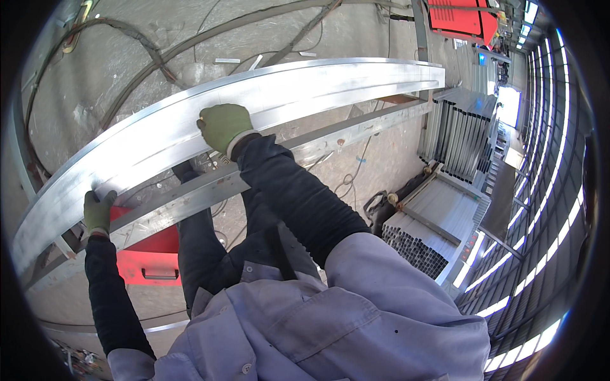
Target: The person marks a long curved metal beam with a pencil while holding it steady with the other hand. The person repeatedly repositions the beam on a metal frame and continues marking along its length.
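Observation:
A long silvery metal beam point(305, 86) stretches across in front of me, bowed by the lens. My right hand point(227, 126), in a green glove, rests on the beam's bright face near its middle. Its fingers are curled closed, and whatever may be inside them is hidden. Further left, my gloved left hand point(98, 213) grips the beam's near edge, with fingertips against the metal. A narrower, stained steel rail point(343, 134) runs below the beam, nearer to my body.
Under the rail at left sits a red box point(149, 263) with a black handle. Thick cables point(210, 38) snake over the floor beyond the beam. Stacked metal tubes point(422, 238) and profiles point(464, 133) stand at right. Another red case point(462, 22) lies at the far right.

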Demonstrator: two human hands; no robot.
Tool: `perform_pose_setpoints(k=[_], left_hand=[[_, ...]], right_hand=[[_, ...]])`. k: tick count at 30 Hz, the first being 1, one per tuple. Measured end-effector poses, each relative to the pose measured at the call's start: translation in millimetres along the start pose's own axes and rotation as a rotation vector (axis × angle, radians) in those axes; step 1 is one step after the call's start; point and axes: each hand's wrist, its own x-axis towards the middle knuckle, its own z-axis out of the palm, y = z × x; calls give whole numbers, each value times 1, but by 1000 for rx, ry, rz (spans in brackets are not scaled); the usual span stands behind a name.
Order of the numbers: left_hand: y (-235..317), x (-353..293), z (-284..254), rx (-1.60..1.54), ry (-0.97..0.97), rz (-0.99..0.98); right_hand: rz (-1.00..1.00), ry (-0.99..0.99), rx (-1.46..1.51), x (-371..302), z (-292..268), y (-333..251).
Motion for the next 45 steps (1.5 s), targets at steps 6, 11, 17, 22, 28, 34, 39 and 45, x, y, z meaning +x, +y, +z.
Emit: perform_pose_setpoints(k=[6,11,17,22,28,34,39,45], left_hand=[[17,-14,2,120,40,-91],[35,-36,0,177,338,-136],[167,-98,53,53,269,120],[304,-124,84,-98,-125,-2],[323,-113,94,34,-123,-38],[329,-108,90,71,-173,-78],[328,-106,92,87,-177,-105],[332,-104,92,95,-180,-107]], right_hand=[[-32,90,18,-6,-2,65],[-48,-76,117,-3,-34,79],[-78,-148,71,2,-43,72],[-144,-147,98,8,-37,61],[-207,-121,205,19,-10,32],[-239,-109,-35,32,-20,69],[-122,-217,-65,30,-47,104],[-184,-97,53,27,-30,93]])
